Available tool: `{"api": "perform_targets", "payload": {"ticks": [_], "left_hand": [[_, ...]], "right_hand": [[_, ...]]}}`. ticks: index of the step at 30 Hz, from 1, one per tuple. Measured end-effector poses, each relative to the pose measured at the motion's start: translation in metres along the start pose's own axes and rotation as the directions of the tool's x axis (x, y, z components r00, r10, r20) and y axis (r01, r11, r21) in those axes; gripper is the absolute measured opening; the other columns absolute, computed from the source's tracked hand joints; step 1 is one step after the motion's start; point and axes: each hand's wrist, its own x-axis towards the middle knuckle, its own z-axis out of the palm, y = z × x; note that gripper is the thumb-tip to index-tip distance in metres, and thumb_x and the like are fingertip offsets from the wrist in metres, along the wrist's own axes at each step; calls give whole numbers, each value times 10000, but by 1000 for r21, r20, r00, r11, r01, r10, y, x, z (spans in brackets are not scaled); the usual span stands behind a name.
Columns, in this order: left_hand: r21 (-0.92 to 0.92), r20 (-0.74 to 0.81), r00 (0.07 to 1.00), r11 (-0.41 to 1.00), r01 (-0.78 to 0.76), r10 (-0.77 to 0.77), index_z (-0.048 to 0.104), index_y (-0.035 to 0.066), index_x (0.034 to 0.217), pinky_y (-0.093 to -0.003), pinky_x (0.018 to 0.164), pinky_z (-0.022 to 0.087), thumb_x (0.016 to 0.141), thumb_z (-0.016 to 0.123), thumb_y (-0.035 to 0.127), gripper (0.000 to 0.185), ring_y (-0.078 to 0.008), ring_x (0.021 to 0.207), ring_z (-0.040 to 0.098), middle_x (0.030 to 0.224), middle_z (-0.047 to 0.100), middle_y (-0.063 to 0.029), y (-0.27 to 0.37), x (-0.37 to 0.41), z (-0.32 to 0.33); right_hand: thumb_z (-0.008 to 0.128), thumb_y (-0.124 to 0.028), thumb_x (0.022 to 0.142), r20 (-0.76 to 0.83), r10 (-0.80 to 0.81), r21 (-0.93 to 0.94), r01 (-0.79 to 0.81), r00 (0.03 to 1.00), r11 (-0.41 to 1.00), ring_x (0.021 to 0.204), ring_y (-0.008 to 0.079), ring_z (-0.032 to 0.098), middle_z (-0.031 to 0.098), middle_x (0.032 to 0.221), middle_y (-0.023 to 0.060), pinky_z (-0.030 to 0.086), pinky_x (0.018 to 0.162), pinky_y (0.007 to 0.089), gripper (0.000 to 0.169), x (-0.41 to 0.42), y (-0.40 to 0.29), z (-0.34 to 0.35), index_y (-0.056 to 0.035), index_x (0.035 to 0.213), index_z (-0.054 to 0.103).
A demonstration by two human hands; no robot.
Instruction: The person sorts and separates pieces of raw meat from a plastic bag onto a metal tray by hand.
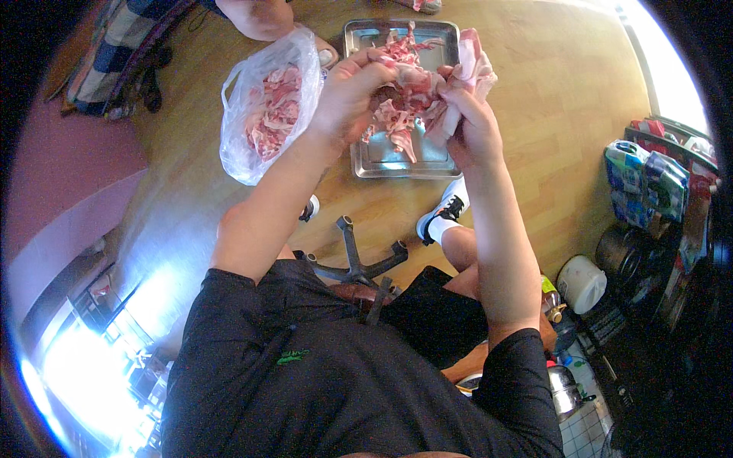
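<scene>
Both hands are raised over a rectangular metal tray (pixel 401 172) that holds pieces of raw meat (pixel 404 123). A strip of raw meat with pale fat (pixel 421 86) stretches between them. My left hand (pixel 358 86) pinches its left end with thumb and fingers. In my right hand (pixel 472 117) is the other end, with a pale flap standing up above the fingers. Beside my left forearm lies an open clear plastic bag (pixel 235 154) full of raw meat pieces. The hands hide part of the tray.
Another person's leg and foot (pixel 323 54) are just behind the bag. A chair's star base (pixel 355 260) stands on the wood-look floor below the tray. At the right are wrapped packs (pixel 644 183), a white tub (pixel 581 284), a bottle (pixel 551 300) and a metal kettle (pixel 564 389).
</scene>
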Motion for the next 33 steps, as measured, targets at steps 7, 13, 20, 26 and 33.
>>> {"api": "perform_targets", "payload": {"ticks": [7, 13, 20, 26, 33], "left_hand": [[-357, 126, 991, 930, 86, -43, 614, 49, 1004, -366, 827, 522, 882, 545, 118, 156, -198, 811, 646, 863, 666, -70, 22, 7, -23], [-292, 96, 995, 956, 29, -1, 602, 68, 1015, -371, 822, 537, 893, 562, 101, 133, -189, 828, 653, 941, 666, -71, 34, 8, -34], [-79, 127, 982, 988, -133, 142, 596, 63, 1069, -264, 591, 550, 925, 606, 91, 148, -139, 678, 649, 877, 669, -73, 66, -4, -25], [604, 172, 979, 773, -194, 111, 664, 65, 1030, -207, 520, 465, 916, 713, 186, 173, -73, 619, 585, 779, 644, 2, 27, -4, -3], [874, 245, 898, 317, -368, 366, 687, 46, 983, -240, 563, 477, 838, 777, 188, 222, -66, 638, 593, 763, 667, -26, 6, -10, 4]], "right_hand": [[555, -120, 909, -111, 80, 211, -56, 991, 976, 874, 212, 648, 648, 980, 78, 545, 779, 371, 296, 10, -3, -25, -48, 1196, 539], [530, -133, 919, -125, -25, 168, 46, 992, 985, 908, 231, 671, 672, 976, 90, 563, 773, 386, 211, 19, -6, -45, -41, 1107, 559], [538, -99, 914, -191, -14, 11, 16, 982, 1000, 766, 216, 655, 654, 971, 105, 570, 752, 371, 250, 21, -14, -53, -15, 1150, 546], [579, -65, 874, -114, 73, 30, -70, 991, 997, 894, 215, 653, 634, 992, 104, 561, 762, 372, 283, 17, -8, -41, 6, 1148, 575], [575, 22, 866, 41, 4, -118, 1, 999, 993, 928, 201, 681, 685, 1064, 115, 555, 824, 319, 323, 4, 2, -13, 23, 1188, 599]]}}
